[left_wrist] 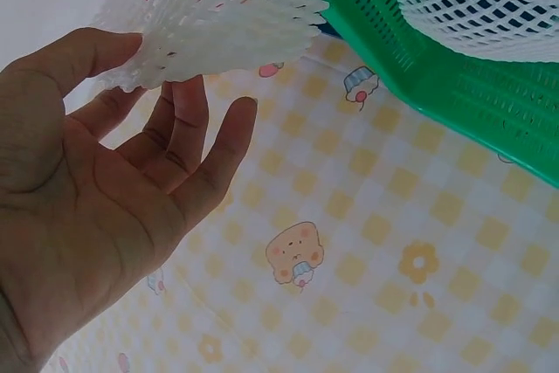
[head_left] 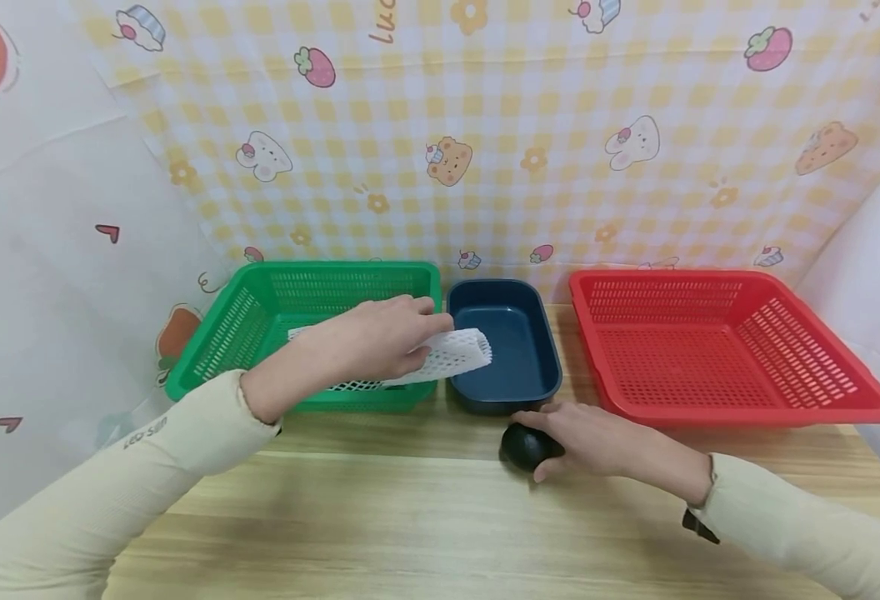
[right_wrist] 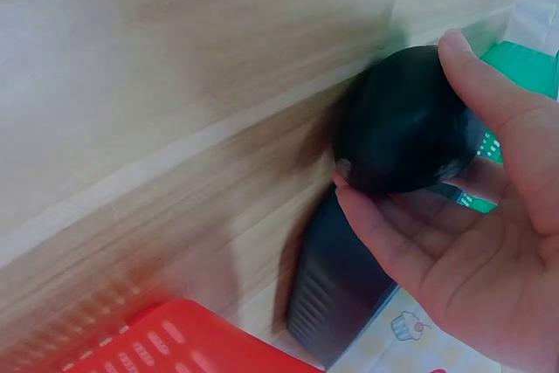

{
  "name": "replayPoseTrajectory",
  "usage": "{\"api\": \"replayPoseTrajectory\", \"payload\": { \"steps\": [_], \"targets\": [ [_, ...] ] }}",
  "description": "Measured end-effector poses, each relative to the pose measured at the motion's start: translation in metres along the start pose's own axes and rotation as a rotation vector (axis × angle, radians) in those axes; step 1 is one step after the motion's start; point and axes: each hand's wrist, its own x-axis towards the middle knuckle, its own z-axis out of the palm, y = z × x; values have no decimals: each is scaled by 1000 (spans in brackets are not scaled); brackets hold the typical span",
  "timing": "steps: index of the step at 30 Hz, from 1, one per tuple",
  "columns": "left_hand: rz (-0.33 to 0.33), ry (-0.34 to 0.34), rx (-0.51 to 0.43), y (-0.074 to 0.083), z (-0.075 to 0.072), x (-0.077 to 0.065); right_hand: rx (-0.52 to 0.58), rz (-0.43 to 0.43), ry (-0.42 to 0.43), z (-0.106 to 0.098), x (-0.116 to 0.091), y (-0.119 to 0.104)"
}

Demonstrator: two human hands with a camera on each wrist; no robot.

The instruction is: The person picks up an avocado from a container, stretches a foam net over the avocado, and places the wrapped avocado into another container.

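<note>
My left hand (head_left: 383,337) pinches a white foam fruit net (head_left: 457,352) between thumb and fingers, above the right edge of the green basket (head_left: 365,402). In the left wrist view the same net fans out past the fingertips, and the little finger stands away from it. A dark, smooth, rounded avocado (head_left: 524,447) is at the table, just in front of the navy tray (head_left: 503,398). My right hand (right_wrist: 489,242) grips this avocado, thumb on one side and fingers on the other. Whether it touches the tabletop is hard to tell.
More white foam netting (left_wrist: 480,19) lies in the green basket. To the right stands a red basket (head_left: 740,414) with slotted walls. The wooden table (head_left: 380,525) runs along the front, and a checked cloth (head_left: 380,108) hangs behind the containers.
</note>
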Motion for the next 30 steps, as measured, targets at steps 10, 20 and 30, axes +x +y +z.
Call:
{"api": "replayPoseTrajectory", "payload": {
  "steps": [10, 20, 30],
  "targets": [
    [-1, 14, -12, -3, 5, -1, 16, -29, 102, -12, -10, -3],
    [37, 70, -26, -4, 5, -2, 128, -91, 396, -73, -24, 3],
    [117, 159, -52, 2, 5, -1, 322, -95, 423, -88, -20, 3]
  ]
}}
